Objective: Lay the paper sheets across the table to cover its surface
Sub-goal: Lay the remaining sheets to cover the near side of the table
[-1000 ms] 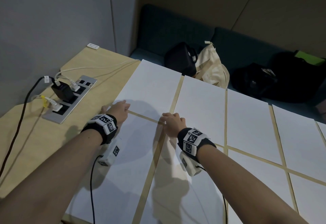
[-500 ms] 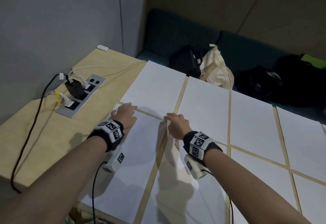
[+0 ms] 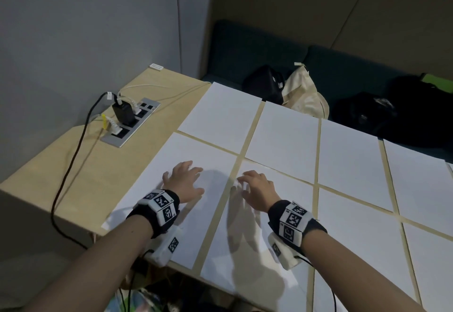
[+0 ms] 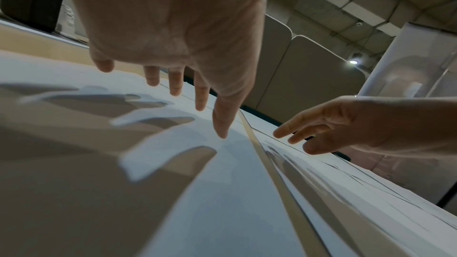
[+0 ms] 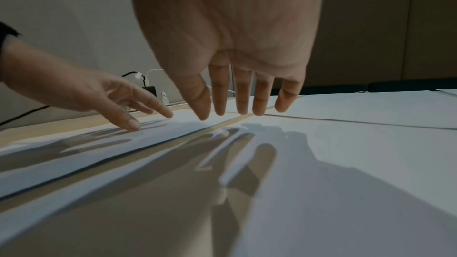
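Observation:
Several white paper sheets lie in a grid on the light wooden table [image 3: 81, 176], with narrow strips of wood showing between them. My left hand [image 3: 185, 180] hovers with spread fingers just over the near-left sheet [image 3: 196, 225]; in the left wrist view the left hand [image 4: 178, 77] holds nothing. My right hand [image 3: 255, 187] is spread just above the neighbouring near sheet [image 3: 257, 250], right of the gap; in the right wrist view its straight fingers [image 5: 243, 95] point down at the paper without gripping. Further sheets [image 3: 350, 149] extend to the right and to the far edge.
A recessed power strip [image 3: 131, 122] with plugs and cables sits on the bare left part of the table. A black cable [image 3: 66, 181] hangs over the near-left edge. Behind the far edge, a dark bench carries a black bag [image 3: 263, 82], a beige bag [image 3: 304, 98] and dark bags [image 3: 392, 113].
Both hands have drawn back toward me from the sheets' far corners to their middle and spread open. The left sheet now lies flat, parallel to its neighbour.

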`<state>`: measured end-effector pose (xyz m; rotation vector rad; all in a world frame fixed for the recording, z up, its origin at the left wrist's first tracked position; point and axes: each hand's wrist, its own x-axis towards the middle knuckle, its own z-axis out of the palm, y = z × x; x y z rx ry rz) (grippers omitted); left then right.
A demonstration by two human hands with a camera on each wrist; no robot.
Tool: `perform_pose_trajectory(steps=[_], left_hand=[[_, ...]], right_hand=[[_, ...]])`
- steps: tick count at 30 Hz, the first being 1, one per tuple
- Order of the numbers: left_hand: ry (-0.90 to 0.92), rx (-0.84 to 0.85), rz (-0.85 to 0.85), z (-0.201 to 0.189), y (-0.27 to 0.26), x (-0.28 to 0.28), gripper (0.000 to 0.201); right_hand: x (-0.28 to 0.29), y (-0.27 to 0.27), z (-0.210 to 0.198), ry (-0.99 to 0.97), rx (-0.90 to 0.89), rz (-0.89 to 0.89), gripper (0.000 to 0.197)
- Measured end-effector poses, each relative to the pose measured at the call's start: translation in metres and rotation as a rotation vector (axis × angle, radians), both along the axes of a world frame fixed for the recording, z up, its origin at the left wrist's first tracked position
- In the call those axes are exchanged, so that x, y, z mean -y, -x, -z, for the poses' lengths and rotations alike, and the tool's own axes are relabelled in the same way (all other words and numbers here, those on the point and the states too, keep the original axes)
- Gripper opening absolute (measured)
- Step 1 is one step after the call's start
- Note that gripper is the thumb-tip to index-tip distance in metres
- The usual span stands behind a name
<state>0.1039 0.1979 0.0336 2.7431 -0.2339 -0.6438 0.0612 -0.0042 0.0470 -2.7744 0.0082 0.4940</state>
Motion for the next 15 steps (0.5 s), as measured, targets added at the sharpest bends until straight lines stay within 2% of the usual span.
perform_pose_trajectory(steps=[7,15], left_hand=[[-0.024,-0.063,0.002,0.008,0.024,-0.001,0.068],[0.012,-0.079,-0.004,0.009,0.026,0.001,0.069]], right_hand=[[0.002,0.04,0.004,0.013,-0.082,0.036,0.054],[0.0,0.052,0.007,0.016,-0.097,0.031,0.061]])
